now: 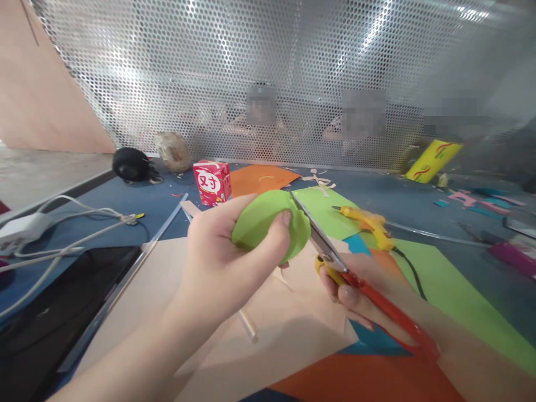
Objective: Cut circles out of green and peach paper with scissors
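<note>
Pinching green disc (257, 223) in left fingers (272, 244); right fingers (350, 296) clamped around scissors (354, 278), blades (320, 237) slanting forward-left at disc's right edge.

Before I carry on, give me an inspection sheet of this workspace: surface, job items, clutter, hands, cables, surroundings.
Surface: blue tabletop, partly covered by a pale sheet and a green sheet.
Job items: round green paper piece, with the blades of the scissors at its edge.
Clutter: pink carton, yellow glue gun, paper scraps, black flat device.
Hands: left hand pinches the green piece; right hand grips the scissors.
Cables: white cables at left; black cable from the glue gun.
Surroundings: perforated metal panel behind the table; blurred figures there, in front or behind unclear.
</note>
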The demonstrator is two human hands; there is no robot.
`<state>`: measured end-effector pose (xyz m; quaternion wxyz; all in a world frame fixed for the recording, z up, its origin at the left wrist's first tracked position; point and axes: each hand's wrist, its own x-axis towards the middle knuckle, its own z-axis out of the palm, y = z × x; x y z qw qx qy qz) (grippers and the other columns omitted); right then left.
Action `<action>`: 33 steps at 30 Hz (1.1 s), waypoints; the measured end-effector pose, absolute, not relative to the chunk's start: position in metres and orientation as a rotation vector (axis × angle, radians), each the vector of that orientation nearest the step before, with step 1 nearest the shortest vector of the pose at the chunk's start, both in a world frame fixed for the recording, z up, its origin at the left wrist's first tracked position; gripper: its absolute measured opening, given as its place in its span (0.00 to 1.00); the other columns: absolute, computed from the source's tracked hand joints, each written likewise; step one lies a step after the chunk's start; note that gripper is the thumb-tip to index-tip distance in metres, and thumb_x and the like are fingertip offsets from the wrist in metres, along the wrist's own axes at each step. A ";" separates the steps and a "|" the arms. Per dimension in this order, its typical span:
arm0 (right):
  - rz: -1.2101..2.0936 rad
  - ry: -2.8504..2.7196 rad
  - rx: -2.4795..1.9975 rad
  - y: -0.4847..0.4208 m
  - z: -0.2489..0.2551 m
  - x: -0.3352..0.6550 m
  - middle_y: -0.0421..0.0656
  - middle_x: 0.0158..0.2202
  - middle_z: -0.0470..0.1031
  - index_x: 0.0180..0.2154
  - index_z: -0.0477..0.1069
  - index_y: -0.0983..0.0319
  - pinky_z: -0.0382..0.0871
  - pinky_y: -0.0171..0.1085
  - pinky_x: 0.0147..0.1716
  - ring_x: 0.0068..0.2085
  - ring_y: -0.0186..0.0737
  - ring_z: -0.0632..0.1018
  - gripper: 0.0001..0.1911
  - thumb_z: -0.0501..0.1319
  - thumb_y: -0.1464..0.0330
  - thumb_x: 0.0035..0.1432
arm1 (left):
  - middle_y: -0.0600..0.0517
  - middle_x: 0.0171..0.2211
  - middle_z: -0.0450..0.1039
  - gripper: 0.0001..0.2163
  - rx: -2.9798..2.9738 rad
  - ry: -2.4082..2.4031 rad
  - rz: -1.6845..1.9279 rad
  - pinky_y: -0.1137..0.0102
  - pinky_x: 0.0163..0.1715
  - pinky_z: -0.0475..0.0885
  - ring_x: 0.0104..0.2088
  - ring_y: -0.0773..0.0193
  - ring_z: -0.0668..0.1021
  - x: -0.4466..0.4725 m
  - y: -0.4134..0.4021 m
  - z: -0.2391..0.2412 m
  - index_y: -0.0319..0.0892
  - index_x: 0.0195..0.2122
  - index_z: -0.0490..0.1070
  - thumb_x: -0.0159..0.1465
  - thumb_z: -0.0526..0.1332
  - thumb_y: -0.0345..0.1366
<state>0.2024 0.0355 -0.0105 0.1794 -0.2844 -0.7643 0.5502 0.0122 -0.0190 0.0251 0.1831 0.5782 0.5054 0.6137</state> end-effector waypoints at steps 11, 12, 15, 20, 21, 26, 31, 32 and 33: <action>1.555 -2.170 -0.794 0.034 -0.009 0.201 0.33 0.22 0.53 0.25 0.56 0.60 0.48 0.30 0.11 0.16 0.25 0.55 0.29 0.54 0.41 0.55 | 0.58 0.14 0.69 0.11 1.600 1.408 1.746 0.75 0.10 0.59 0.13 0.72 0.69 0.014 -0.017 0.022 0.43 0.20 0.71 0.60 0.61 0.33; 1.550 -2.171 -0.799 0.034 -0.009 0.201 0.34 0.22 0.54 0.25 0.56 0.60 0.48 0.30 0.11 0.17 0.25 0.55 0.29 0.53 0.40 0.55 | 0.59 0.14 0.69 0.11 1.588 1.403 1.753 0.75 0.10 0.58 0.13 0.72 0.69 0.015 -0.017 0.022 0.43 0.20 0.71 0.60 0.61 0.33; 1.539 -2.167 -0.806 0.033 -0.009 0.200 0.34 0.21 0.54 0.24 0.56 0.59 0.47 0.30 0.11 0.16 0.26 0.54 0.29 0.53 0.40 0.55 | 0.59 0.14 0.69 0.11 1.563 1.393 1.750 0.74 0.10 0.58 0.13 0.72 0.68 0.016 -0.017 0.022 0.44 0.20 0.71 0.60 0.60 0.32; 1.501 -2.131 -0.841 0.029 -0.006 0.197 0.33 0.20 0.54 0.23 0.55 0.59 0.47 0.30 0.12 0.16 0.26 0.54 0.29 0.55 0.40 0.54 | 0.58 0.17 0.72 0.11 1.480 1.357 1.685 0.75 0.11 0.59 0.12 0.73 0.67 0.017 -0.017 0.021 0.42 0.22 0.70 0.62 0.60 0.34; 1.508 -2.117 -0.851 0.028 -0.006 0.197 0.33 0.20 0.53 0.23 0.55 0.59 0.47 0.30 0.12 0.16 0.26 0.54 0.29 0.56 0.41 0.54 | 0.57 0.18 0.72 0.11 1.448 1.335 1.663 0.75 0.12 0.60 0.12 0.73 0.68 0.017 -0.017 0.020 0.42 0.22 0.70 0.62 0.59 0.35; 1.579 -2.057 -0.867 0.025 -0.005 0.195 0.33 0.20 0.53 0.24 0.56 0.59 0.46 0.31 0.11 0.16 0.26 0.56 0.29 0.56 0.41 0.54 | 0.56 0.19 0.73 0.14 1.365 1.212 1.571 0.76 0.13 0.63 0.16 0.71 0.72 0.020 -0.015 0.012 0.42 0.22 0.69 0.65 0.56 0.37; 1.567 -2.048 -0.919 0.024 -0.006 0.195 0.33 0.20 0.52 0.24 0.55 0.58 0.46 0.32 0.11 0.15 0.26 0.56 0.29 0.57 0.41 0.53 | 0.55 0.21 0.75 0.17 1.330 1.032 1.479 0.78 0.16 0.65 0.20 0.71 0.74 0.023 -0.016 0.007 0.42 0.22 0.69 0.68 0.52 0.39; 1.554 -2.049 -0.924 0.024 -0.006 0.195 0.33 0.20 0.52 0.24 0.54 0.58 0.46 0.31 0.11 0.15 0.26 0.56 0.29 0.57 0.41 0.53 | 0.54 0.21 0.75 0.17 1.320 0.999 1.466 0.78 0.16 0.64 0.20 0.71 0.74 0.024 -0.016 0.006 0.42 0.23 0.69 0.68 0.52 0.39; 1.548 -2.052 -0.919 0.025 -0.006 0.195 0.33 0.20 0.53 0.24 0.55 0.58 0.47 0.31 0.11 0.16 0.26 0.56 0.28 0.57 0.41 0.53 | 0.54 0.21 0.75 0.18 1.309 0.967 1.455 0.79 0.16 0.64 0.20 0.71 0.74 0.024 -0.016 0.006 0.41 0.23 0.70 0.68 0.51 0.40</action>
